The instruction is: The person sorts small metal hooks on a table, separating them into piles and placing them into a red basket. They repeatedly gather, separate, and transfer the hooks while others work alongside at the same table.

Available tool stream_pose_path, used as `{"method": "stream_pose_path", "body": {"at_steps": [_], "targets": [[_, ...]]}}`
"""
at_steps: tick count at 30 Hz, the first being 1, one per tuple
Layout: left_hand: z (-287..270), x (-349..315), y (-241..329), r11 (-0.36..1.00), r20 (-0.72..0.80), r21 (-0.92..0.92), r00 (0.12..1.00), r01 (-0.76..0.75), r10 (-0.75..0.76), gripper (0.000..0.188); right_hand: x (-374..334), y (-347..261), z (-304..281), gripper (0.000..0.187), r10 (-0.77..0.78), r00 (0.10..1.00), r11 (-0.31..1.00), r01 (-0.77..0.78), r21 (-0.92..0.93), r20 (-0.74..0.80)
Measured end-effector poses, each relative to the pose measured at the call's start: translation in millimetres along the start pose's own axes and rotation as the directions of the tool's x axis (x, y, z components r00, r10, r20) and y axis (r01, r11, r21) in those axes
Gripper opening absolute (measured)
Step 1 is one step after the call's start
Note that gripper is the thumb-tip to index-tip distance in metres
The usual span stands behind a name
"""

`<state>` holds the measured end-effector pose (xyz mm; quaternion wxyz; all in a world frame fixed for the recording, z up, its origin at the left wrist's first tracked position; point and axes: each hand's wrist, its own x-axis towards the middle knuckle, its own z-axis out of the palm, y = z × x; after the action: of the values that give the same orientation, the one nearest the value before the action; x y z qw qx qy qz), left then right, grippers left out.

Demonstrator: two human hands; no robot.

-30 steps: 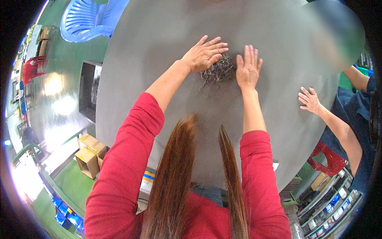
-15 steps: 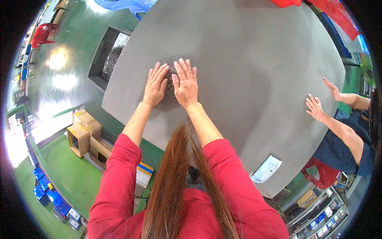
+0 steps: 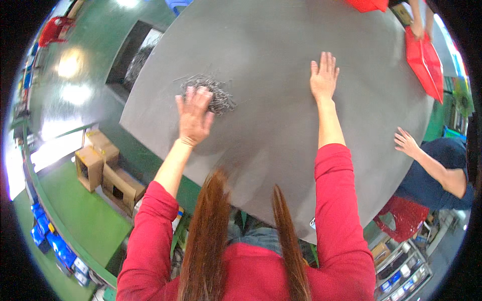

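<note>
A loose pile of thin grey metal pins (image 3: 219, 96) lies on the left part of the grey table (image 3: 273, 130). At its near edge is my left hand (image 3: 193, 119), fingers spread and the tips over the pins. Those fingers hide part of the pile. My right hand (image 3: 324, 79) is stretched out over the bare tabletop, well to the right of the pins, palm down, with its fingers straight and nothing held.
Beyond the left edge stands a dark bin (image 3: 131, 60) with similar pins. At far right, another person's hands hold a red basket (image 3: 425, 62). A co-worker's hand (image 3: 407, 143) is at the right edge. Cardboard boxes (image 3: 89, 168) sit at lower left.
My hands have parted: the right swung far to the right, and the left drew slightly nearer me, exposing the pins. A person's hands now show on the red basket, which sits lower.
</note>
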<state>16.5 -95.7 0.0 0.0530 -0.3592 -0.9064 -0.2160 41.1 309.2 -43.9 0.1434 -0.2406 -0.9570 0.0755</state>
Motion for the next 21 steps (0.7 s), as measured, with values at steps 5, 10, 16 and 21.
{"method": "stream_pose_path", "body": {"at_steps": [5, 10, 16, 21], "targets": [[12.9, -25.8, 51.6, 0.943, 0.297, 0.059, 0.907, -0.328, 0.297, 0.066, -54.1, -130.1, -19.8, 0.045, -0.537, 0.840, 0.798, 0.474, 0.371, 0.082], [28.2, 11.2, 58.3, 0.864, 0.317, 0.304, 0.898, -0.401, 0.306, 0.059, -94.3, -145.1, -59.1, 0.042, -0.209, 0.977, 0.796, 0.196, 0.573, -0.044], [28.6, 53.5, 33.1, 0.936, 0.168, 0.282, 0.972, -0.209, 0.166, 0.050, -149.9, -113.0, -48.2, 0.042, 0.038, 0.998, 0.983, -0.046, 0.177, 0.051], [8.4, 62.5, -40.2, 0.976, 0.097, 0.217, 0.995, 0.004, -0.025, 0.050, -150.7, -123.1, -45.5, 0.042, 0.050, 0.997, 0.998, -0.048, -0.035, 0.064]]}}
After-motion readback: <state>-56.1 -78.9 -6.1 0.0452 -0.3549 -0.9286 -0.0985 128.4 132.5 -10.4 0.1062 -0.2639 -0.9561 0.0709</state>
